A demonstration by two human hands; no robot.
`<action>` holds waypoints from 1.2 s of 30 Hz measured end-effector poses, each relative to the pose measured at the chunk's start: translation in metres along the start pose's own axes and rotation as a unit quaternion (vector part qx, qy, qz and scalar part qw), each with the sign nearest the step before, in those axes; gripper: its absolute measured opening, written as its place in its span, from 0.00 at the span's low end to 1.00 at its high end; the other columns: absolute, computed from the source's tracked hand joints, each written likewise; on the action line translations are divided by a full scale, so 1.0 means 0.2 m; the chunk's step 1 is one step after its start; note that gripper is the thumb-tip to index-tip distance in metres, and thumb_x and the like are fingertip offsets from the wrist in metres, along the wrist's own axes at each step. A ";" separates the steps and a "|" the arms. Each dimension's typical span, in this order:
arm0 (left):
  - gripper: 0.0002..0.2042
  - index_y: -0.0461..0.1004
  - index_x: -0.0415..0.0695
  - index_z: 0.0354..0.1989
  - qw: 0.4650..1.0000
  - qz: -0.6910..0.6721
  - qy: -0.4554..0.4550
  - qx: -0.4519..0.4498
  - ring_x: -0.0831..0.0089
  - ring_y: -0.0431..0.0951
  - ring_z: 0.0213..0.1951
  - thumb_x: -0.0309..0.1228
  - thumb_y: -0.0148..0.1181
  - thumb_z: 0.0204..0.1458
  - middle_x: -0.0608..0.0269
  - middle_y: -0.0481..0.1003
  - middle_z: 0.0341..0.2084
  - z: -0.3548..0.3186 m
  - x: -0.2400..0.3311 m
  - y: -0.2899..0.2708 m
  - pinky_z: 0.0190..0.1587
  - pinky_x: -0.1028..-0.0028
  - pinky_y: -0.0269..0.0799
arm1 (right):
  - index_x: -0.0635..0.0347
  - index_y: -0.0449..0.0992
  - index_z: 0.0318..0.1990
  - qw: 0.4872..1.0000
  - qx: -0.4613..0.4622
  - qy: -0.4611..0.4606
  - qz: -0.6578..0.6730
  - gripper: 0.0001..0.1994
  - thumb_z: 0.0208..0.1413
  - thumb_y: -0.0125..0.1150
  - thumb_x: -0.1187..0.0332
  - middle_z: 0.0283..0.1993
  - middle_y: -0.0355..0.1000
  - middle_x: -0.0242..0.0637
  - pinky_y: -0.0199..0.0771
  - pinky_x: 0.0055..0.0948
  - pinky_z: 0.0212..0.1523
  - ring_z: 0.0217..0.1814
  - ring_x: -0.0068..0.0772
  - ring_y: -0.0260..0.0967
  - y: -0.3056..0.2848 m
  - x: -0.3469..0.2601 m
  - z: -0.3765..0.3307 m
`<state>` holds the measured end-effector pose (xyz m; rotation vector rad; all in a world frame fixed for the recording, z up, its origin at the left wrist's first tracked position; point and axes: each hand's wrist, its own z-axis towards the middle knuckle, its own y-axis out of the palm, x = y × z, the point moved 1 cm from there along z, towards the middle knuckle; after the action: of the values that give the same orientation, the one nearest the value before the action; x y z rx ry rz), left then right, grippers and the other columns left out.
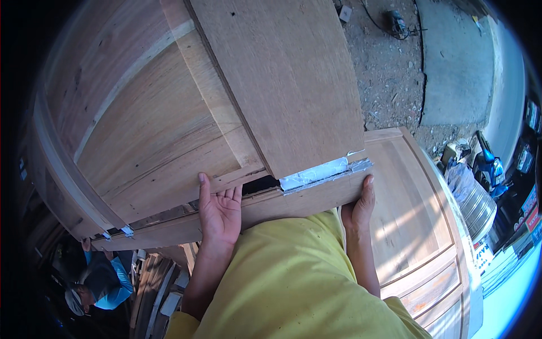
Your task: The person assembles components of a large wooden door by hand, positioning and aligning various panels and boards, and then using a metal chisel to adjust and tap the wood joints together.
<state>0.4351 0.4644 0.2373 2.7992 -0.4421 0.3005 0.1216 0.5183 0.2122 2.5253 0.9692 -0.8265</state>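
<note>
Two bare hands carry the weight of a wooden door (147, 130), which is lifted against the person's chest with its near bottom rail pressed to the yellow shirt (293, 271). The left hand (220, 212) is flat under that rail, palm up and fingers spread against the wood, thumb hooked over the rail's face; the placement looks meant to bear the load from below. The right hand (358, 206) wraps the door's near right corner, thumb up along the end and the other fingers hidden behind the wood, so how tightly they close cannot be told; it seems to steady the corner against sliding sideways. Grey tape or filler (322, 172) runs along the rail just left of that corner, where a loose-looking plank (282, 79) lies over the door's panel. A dark gap shows between plank and rail near the left hand.

Right of the door lies a second panelled door (418, 226), flat and lower. Beyond the door, gravel ground (389, 73) holds a small power tool with a cord (398, 25). Below the door's left end, another person in a blue top (107, 282) is bent near a stack of timber (155, 282).
</note>
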 end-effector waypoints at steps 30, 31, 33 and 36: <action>0.24 0.70 0.41 0.62 0.999 0.020 0.007 0.032 0.64 0.65 0.70 0.42 0.63 0.63 0.55 0.69 0.66 0.00 0.00 0.02 0.76 0.60 0.54 | 0.62 0.71 0.60 0.998 0.061 0.003 -0.028 0.29 0.66 0.61 0.45 0.55 0.73 0.36 0.69 0.37 0.62 0.58 0.31 0.70 -0.01 -0.02 -0.01; 0.24 0.69 0.41 0.62 0.999 0.021 0.009 0.034 0.64 0.65 0.70 0.42 0.63 0.63 0.55 0.69 0.65 0.00 0.00 0.02 0.76 0.60 0.55 | 0.62 0.71 0.60 0.998 0.060 0.006 -0.026 0.28 0.66 0.61 0.46 0.55 0.73 0.36 0.69 0.37 0.62 0.59 0.31 0.70 -0.02 -0.01 -0.01; 0.24 0.69 0.43 0.62 0.999 0.030 0.009 0.038 0.65 0.64 0.70 0.43 0.63 0.64 0.56 0.69 0.66 0.00 0.01 0.02 0.76 0.60 0.55 | 0.61 0.71 0.58 0.998 0.052 0.004 -0.020 0.27 0.66 0.61 0.46 0.54 0.73 0.36 0.69 0.37 0.63 0.59 0.30 0.70 -0.02 -0.01 0.00; 0.24 0.69 0.47 0.63 0.998 0.047 0.006 0.042 0.66 0.64 0.70 0.45 0.62 0.64 0.59 0.67 0.67 0.00 0.01 0.00 0.76 0.60 0.55 | 0.60 0.72 0.54 0.999 0.037 -0.005 -0.009 0.25 0.66 0.62 0.46 0.52 0.73 0.35 0.68 0.36 0.62 0.57 0.29 0.69 -0.02 -0.02 0.01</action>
<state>0.4361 0.4630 0.2370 2.8605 -0.5709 0.3647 0.1162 0.5193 0.2127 2.5753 0.9773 -0.8970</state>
